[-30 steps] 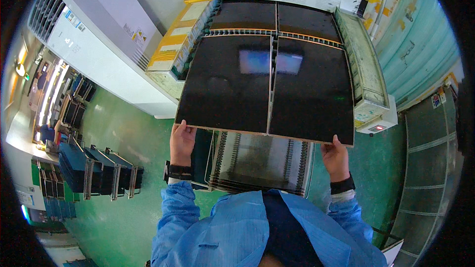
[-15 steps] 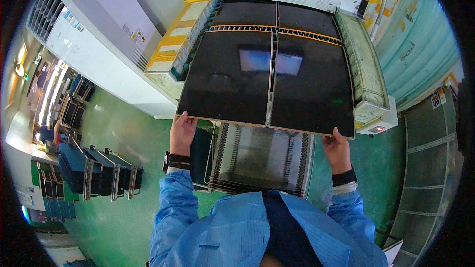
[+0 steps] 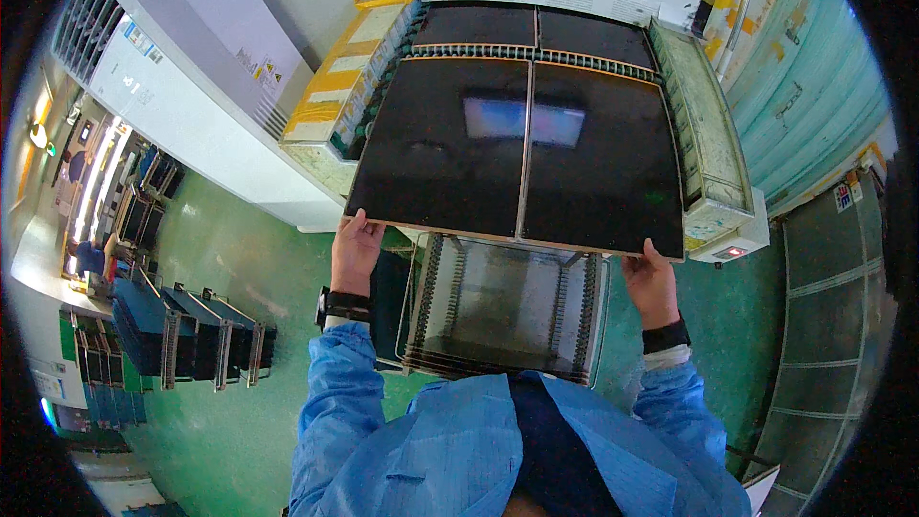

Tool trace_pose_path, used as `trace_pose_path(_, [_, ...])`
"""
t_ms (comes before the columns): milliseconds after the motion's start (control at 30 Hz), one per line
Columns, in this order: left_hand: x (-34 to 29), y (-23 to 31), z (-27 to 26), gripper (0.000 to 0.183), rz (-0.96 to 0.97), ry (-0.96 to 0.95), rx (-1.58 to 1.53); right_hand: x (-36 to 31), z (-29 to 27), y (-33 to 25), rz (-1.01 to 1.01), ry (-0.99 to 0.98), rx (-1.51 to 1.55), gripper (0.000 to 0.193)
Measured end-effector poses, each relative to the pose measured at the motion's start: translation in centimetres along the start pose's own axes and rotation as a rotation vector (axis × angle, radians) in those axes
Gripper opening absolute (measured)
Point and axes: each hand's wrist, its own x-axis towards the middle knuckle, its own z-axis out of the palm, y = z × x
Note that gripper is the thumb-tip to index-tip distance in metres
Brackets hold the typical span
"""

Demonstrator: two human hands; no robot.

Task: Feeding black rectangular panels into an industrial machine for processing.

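Two glossy black panels with thin copper-coloured edges lie side by side on a roller conveyor [image 3: 613, 65]. My left hand [image 3: 357, 254] holds the near left corner of the left black panel [image 3: 431, 172], thumb on top and fingers below the edge. At the near right corner, my right hand [image 3: 651, 282] grips the right black panel [image 3: 613, 191] in the same way. The panels' inner edges nearly meet along a narrow seam. Their near edges jut out over a rack [image 3: 498, 302] with slotted sides in front of my body. Behind them lie two more black panels [image 3: 479, 26].
Side housings flank the conveyor, a yellow-taped one [image 3: 321, 110] left and a greenish one [image 3: 704, 124] right. A white air-conditioner-like cabinet [image 3: 211, 124] stands left. Racks of dark panels [image 3: 191, 330] stand on the green floor. A grey metal panel [image 3: 828, 316] is at right.
The front two panels have shifted slightly away from me and closer together, narrowing the gap between them. Both hands moved slightly inward with them, still gripping the corners.
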Motion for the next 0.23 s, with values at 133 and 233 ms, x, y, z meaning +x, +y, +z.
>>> trace_pose_path(133, [1.2,-0.5,-1.0,0.005,-0.011,0.007,0.015,0.7,-0.4,0.0,0.003,-0.006,0.003,0.017])
trace_pose_path(233, [2.2,-0.3,-3.7,0.011,-0.038,-0.091,-0.048,1.2,-0.6,-0.1,0.041,-0.038,0.019,0.016])
